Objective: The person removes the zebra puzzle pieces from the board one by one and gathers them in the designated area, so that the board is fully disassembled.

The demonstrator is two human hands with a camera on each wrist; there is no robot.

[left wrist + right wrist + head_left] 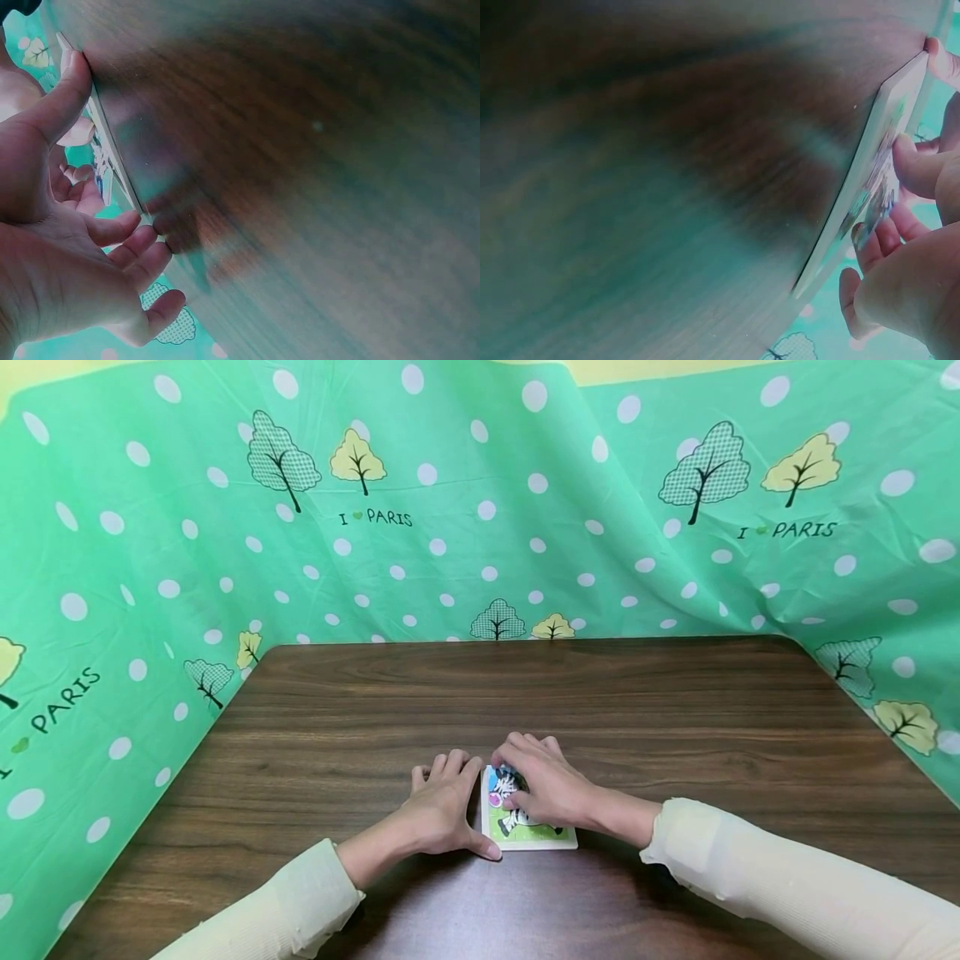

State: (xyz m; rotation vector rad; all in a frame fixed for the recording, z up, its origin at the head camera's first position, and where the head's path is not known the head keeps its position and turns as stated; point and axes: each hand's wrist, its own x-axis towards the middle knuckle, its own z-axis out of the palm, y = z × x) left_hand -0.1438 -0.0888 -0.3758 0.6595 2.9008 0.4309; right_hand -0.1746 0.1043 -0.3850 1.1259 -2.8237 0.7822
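A small puzzle board [531, 843] with a white rim and a zebra picture on green lies flat on the table. My left hand [442, 810] steadies it from the left, fingers fairly straight, with the thumb at the near corner and the index finger by the far corner. From the right, my right hand [551, 783] reaches over the picture and covers part of it. Its thumb and fingertips pinch a puzzle piece [877, 225], which looks tilted up from the board in the right wrist view. The piece's print is too blurred to read.
The dark wood-grain table [337, 710] extends around the board on all sides. A green dotted cloth [450, 552] printed with trees hangs behind the table and along both its sides.
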